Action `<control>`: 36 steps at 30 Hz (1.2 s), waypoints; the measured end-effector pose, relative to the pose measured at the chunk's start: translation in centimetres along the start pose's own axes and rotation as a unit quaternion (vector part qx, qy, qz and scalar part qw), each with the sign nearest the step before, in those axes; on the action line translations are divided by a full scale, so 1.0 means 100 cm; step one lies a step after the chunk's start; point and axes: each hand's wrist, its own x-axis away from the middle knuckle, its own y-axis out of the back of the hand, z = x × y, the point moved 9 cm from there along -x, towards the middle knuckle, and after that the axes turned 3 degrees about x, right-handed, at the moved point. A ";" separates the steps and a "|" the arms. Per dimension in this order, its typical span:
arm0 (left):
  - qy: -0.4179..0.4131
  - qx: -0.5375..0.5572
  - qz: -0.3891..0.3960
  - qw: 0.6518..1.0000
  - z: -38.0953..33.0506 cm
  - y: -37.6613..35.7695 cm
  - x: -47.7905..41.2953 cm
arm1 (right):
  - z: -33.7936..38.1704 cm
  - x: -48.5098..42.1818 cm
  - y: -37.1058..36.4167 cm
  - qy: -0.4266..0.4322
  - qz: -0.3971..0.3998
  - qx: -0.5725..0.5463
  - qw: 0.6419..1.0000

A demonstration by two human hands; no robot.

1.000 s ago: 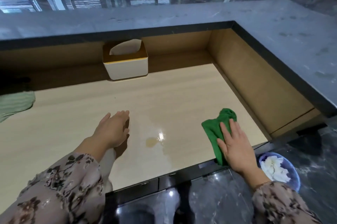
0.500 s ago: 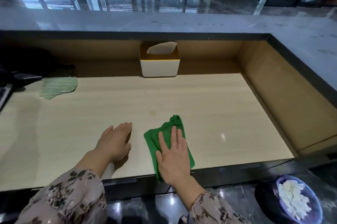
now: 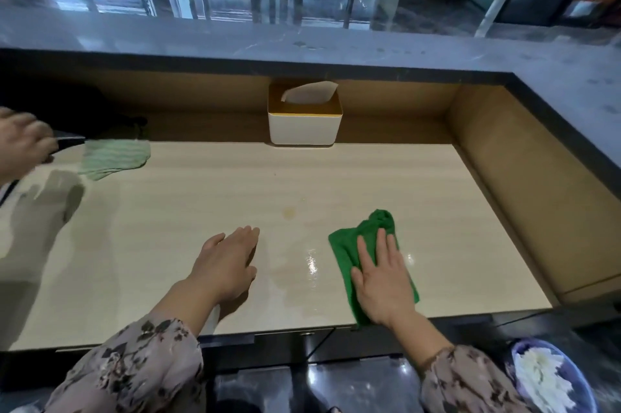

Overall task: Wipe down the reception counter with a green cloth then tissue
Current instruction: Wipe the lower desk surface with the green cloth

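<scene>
- Since the earlier frame, the green cloth (image 3: 369, 224) has slid right across the counter (image 3: 453, 204). It was just beside my left hand (image 3: 225, 264) and now lies well apart from it, near the front edge on the right half.
- My right hand (image 3: 383, 281) lies flat on the cloth with the fingers straight and slightly spread. It presses down rather than pinching.
- My left hand has not shifted. It rests on the wood with the fingers straight and close together and holds nothing. I read it as a brace.
- A wet sheen (image 3: 312, 266) shows between the two hands, where the cloth has passed.
- A yellowish spot (image 3: 289, 212) sits just beyond that sheen and looks untouched. I judge the next pass should go further back to catch it.
- New at the left edge is another person's hand (image 3: 20, 140), gripping something dark that I cannot identify. It is close to a pale striped cloth (image 3: 114, 158).
- The tissue (image 3: 309, 93) stands up from the tissue box (image 3: 304, 126) against the back wall, not yet drawn. I judge we are in the cloth stage, with the far half of the counter left to wipe.
- A bowl (image 3: 517, 355) of white wads sits low at the right, below the counter.
</scene>
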 end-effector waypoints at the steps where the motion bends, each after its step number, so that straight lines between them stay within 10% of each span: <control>1: -0.004 0.002 -0.002 1.000 -0.002 0.000 -0.003 | 0.012 0.006 -0.002 0.026 -0.019 0.004 0.999; 10: -0.032 0.007 -0.035 0.999 -0.013 0.011 -0.041 | 0.095 -0.023 0.009 0.323 0.006 0.022 0.946; 27: -0.023 0.043 -0.058 0.997 -0.018 0.026 -0.076 | -0.017 -0.124 0.038 0.043 0.011 0.011 0.999; 36: -0.003 0.061 -0.057 0.997 0.003 0.025 -0.063 | 0.073 -0.023 -0.001 0.185 -0.026 0.021 0.982</control>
